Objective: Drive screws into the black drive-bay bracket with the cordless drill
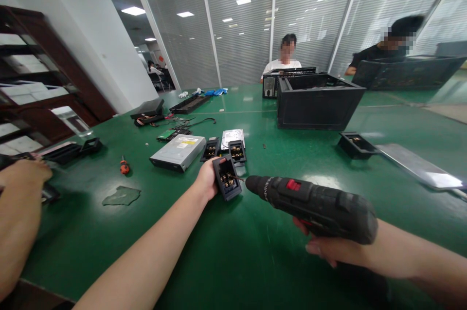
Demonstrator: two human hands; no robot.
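Note:
A small black plastic box (229,192) with several brass-coloured pieces inside is gripped at its left side by my left hand (208,178), its open face tilted toward me. My right hand (326,246) is wrapped around the handle of a black cordless drill (310,203) with a red switch on top. The drill points left, and its thin bit reaches to the box's open side; whether the tip touches a brass piece I cannot tell. Just behind stand two similar black boxes (210,148) beside a silver hard drive (232,136). Left of them lies a grey optical drive (178,152).
Another person's arm (22,188) reaches in at the left, near dark parts. An orange screwdriver (124,166) and a glass-like shard (121,195) lie on the green table (189,261). Black computer cases (317,105) stand at the back, with two people behind. Another box (355,145) sits right.

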